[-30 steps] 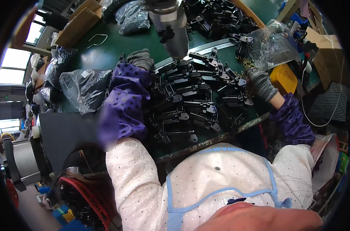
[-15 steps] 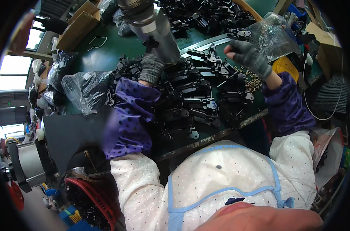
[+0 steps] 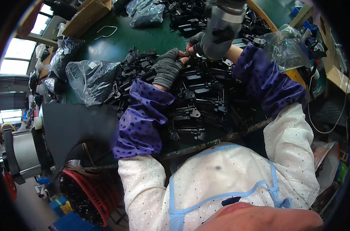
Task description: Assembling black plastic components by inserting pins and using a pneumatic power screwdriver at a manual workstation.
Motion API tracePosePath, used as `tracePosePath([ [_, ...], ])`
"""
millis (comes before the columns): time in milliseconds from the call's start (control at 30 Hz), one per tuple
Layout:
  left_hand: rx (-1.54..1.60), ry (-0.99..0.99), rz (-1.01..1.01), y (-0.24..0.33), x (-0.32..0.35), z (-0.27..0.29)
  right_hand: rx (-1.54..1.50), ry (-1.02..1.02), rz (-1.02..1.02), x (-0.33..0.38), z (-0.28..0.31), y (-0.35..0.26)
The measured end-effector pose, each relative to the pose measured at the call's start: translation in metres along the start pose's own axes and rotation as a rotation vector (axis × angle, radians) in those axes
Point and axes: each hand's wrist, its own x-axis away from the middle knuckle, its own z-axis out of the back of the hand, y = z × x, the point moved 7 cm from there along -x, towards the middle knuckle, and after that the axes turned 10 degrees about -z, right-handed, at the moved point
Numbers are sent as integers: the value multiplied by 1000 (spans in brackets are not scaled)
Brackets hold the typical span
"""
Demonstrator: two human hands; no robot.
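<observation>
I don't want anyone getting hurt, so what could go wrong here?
Bare fingertips stick out of the gloves, so they might get pinched. The grey cylinder partly hides the right hand in this view, so a bump is possible. Black parts lie near the table's edge; one might get knocked off.

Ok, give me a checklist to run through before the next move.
1. Left hand in clear view: ok, its fingertips close to the right hand.
2. Right hand in clear view: not ok, the grey cylinder hides part of it.
3. Anything between the fingertips identified: cannot tell, too small.
4. Grey gloves on both hands: ok, fingertips bare.
5. Black parts on the green table: ok, many in view.
6. Yellow container fully visible: not ok, only part shows.
</observation>
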Motion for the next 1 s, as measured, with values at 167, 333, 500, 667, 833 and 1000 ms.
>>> tracePosePath([
  [167, 51, 29, 30, 3, -1, -1, 179, -68, -326, -5, 1, 21],
  [333, -22, -75, -4, 7, -9, -11, 6, 8, -300, 6, 7, 33],
  [500, -92, -19, -36, 5, -3, -8, 133, 155, -415, 7, 42, 33],
  [667, -127, 12, -58, 4, 2, -2, -318, 97, 135, 53, 50, -79],
  [833, -251, 36, -159, 22, -1, -1, -202, -37, 698, 52, 12, -131],
  [1000, -283, -55, -129, 10, -5, -10, 313, 680, 769, 52, -7, -138],
])
